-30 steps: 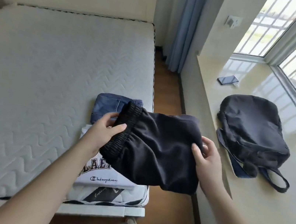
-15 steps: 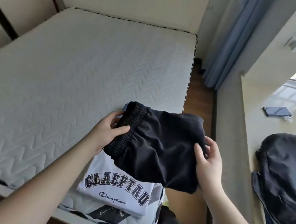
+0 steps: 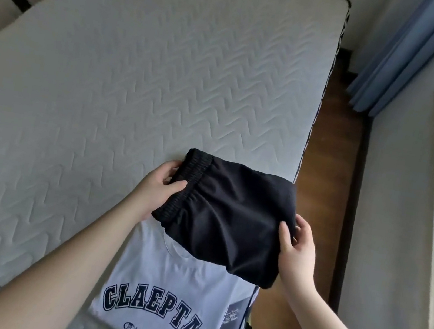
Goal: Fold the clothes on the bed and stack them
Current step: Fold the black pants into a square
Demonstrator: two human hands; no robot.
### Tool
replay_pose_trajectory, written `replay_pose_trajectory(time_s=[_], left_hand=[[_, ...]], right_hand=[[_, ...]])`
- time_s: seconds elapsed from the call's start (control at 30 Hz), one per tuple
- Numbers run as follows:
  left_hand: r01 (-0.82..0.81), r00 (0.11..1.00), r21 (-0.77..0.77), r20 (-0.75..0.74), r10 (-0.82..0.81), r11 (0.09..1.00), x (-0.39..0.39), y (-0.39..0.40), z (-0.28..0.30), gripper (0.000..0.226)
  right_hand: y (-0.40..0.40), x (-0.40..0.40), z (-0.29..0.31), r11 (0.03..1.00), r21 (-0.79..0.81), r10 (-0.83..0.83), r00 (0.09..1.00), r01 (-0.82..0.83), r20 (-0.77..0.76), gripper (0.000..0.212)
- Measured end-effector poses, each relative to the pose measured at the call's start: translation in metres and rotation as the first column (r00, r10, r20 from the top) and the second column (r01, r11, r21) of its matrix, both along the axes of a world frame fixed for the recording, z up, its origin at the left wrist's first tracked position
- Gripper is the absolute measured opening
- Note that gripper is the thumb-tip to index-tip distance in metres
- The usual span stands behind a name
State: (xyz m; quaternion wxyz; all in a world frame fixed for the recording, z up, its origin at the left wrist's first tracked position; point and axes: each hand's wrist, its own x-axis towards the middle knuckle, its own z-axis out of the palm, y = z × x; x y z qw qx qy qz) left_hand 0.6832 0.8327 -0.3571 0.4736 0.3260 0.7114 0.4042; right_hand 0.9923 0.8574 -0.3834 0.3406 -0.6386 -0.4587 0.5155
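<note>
Folded black shorts [image 3: 226, 217]: held over the bed's [image 3: 138, 80] corner, between both hands. Left hand [image 3: 159, 190] pinches waistband; right hand [image 3: 295, 247] grips opposite edge. White T-shirt [image 3: 161, 292] below. Advised: lower flat, edges squared, releasing together.

You hold the folded shorts [image 3: 227, 217] between your hands, left hand [image 3: 158, 189] at the waistband, right hand [image 3: 296, 248] at the opposite edge. Beneath them, nearer you, the T-shirt [image 3: 160, 297] lies on the mattress [image 3: 110, 76] at its near right corner. The curtain [image 3: 403, 57] hangs far right.
</note>
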Motion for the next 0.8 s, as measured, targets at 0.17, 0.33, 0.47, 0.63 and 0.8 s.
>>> replay_pose_trajectory(time_s=[0.17, 0.33, 0.47, 0.63, 0.8], left_hand=[[-0.009, 1.0, -0.034, -0.021, 0.009, 0.999, -0.024, 0.025, -0.067, 0.043], [-0.042, 0.999, -0.052, -0.014, 0.041, 0.998, -0.04, 0.047, -0.128, 0.046], [-0.04, 0.999, -0.066, -0.013, 0.039, 0.997, -0.053, 0.07, -0.172, 0.047], [0.003, 1.0, -0.072, -0.023, -0.005, 0.997, -0.077, 0.109, -0.21, 0.047], [0.047, 0.998, -0.284, -0.033, -0.058, 0.958, -0.082, 0.117, -0.245, 0.057]], right_hand=[[0.026, -0.027, -0.064, 0.998, -0.052, -0.016, 0.999, 0.019, 0.052, 0.025], [0.045, -0.05, -0.13, 0.997, -0.068, -0.039, 0.992, 0.047, 0.117, 0.026], [0.068, -0.066, -0.172, 0.996, -0.063, -0.049, 0.99, 0.058, 0.133, 0.018], [0.096, -0.085, -0.21, 0.995, -0.091, -0.034, 0.988, 0.048, 0.151, 0.021], [0.114, -0.089, -0.233, 0.967, -0.256, 0.058, 0.975, -0.001, 0.214, 0.029]])
